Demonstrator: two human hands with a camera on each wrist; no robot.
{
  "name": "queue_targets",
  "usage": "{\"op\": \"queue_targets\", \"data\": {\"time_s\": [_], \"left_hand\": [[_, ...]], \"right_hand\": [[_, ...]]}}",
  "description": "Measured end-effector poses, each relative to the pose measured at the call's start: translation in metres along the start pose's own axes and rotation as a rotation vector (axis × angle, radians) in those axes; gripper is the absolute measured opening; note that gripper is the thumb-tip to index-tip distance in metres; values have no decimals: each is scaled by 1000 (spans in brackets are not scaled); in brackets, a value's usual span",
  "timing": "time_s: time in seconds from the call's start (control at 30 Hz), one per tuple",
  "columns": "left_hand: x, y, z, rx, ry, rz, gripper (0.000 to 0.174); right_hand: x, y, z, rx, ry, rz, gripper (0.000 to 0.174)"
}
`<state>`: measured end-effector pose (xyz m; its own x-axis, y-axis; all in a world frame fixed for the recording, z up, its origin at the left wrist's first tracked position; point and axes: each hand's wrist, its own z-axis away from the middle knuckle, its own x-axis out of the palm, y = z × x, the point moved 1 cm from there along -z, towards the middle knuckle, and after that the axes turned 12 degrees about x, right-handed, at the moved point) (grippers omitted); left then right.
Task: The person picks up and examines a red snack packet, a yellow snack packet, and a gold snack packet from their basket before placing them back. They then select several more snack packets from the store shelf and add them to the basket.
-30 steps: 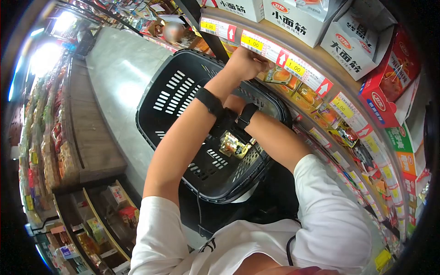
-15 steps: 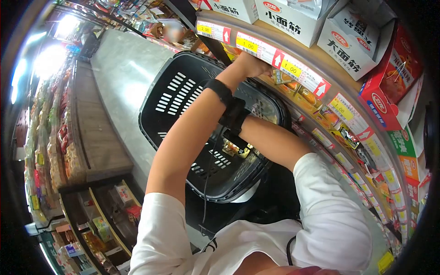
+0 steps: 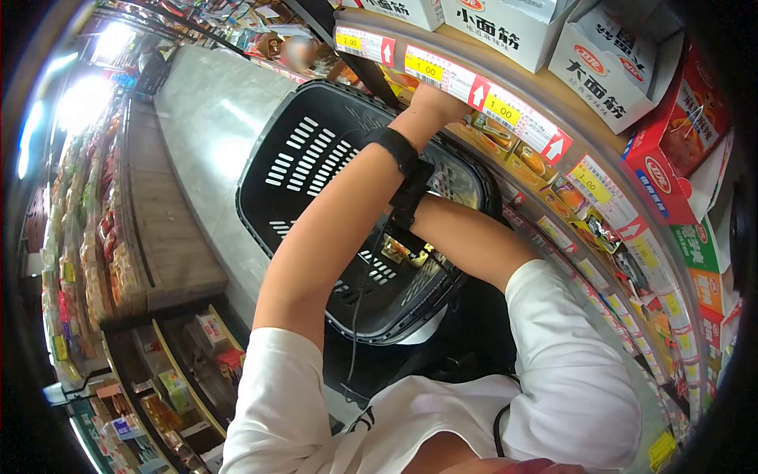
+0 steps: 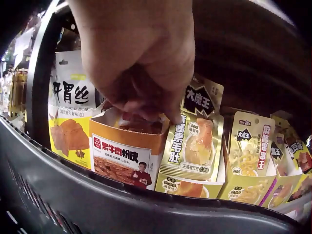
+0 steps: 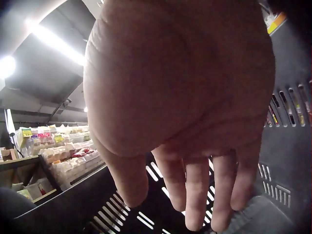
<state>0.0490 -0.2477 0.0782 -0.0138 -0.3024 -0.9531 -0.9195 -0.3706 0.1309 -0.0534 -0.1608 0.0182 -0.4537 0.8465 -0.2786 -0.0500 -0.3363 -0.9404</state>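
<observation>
My left hand [image 3: 438,104] reaches under the price-tag rail into the lower shelf. In the left wrist view its bent fingers dip into the open top of an orange-and-white snack box [image 4: 124,163]; I cannot tell whether they pinch a packet inside. Right beside the thumb stands a gold snack packet [image 4: 197,141] in its display box. My right hand [image 5: 180,97] hangs palm in view over the black shopping basket [image 3: 272,154], fingers extended and holding nothing. From the head view it is hidden behind the left forearm. Gold packets [image 3: 395,251] lie in the basket.
White snack boxes [image 3: 596,75] and a red box [image 3: 667,158] line the upper shelf. A yellow-and-white pouch [image 4: 70,112] and several yellow boxes [image 4: 248,161] flank the orange-and-white one. The basket rim [image 4: 146,204] runs close before the shelf. Packaged goods [image 3: 95,261] stand across the aisle.
My left hand has moved from the rail's edge to farther under it, into the shelf. The right forearm has shifted slightly, and its hand has gone out of sight behind the left arm.
</observation>
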Motion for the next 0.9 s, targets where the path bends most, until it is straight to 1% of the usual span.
{"op": "queue_targets", "data": {"time_s": [0.13, 0.33, 0.47, 0.57, 0.67, 0.77, 0.8, 0.9], "left_hand": [[-1, 5, -5, -33, -91, -15, 42], [-3, 7, -5, -22, -31, 25, 40], [10, 5, -9, 13, -29, -76, 40], [22, -2, -6, 50, 20, -121, 42], [-9, 12, -7, -60, -106, -18, 45], [-47, 7, 6, 144, -78, 21, 47], [-39, -4, 12, 255, 107, -14, 37], [-106, 18, 43, -42, -181, 360, 34]], "right_hand": [[1, 0, 1, -1, -2, 14, 54], [1, 0, 3, -4, -8, 30, 54], [1, 2, 4, -6, -18, 43, 55], [-1, 3, 4, -12, -27, 58, 56], [-3, 5, 4, -17, -39, 79, 56], [-6, 4, 2, -20, -68, 152, 57], [-7, 3, 1, -18, -86, 199, 57], [-8, -10, -3, 48, -200, 427, 57]]}}
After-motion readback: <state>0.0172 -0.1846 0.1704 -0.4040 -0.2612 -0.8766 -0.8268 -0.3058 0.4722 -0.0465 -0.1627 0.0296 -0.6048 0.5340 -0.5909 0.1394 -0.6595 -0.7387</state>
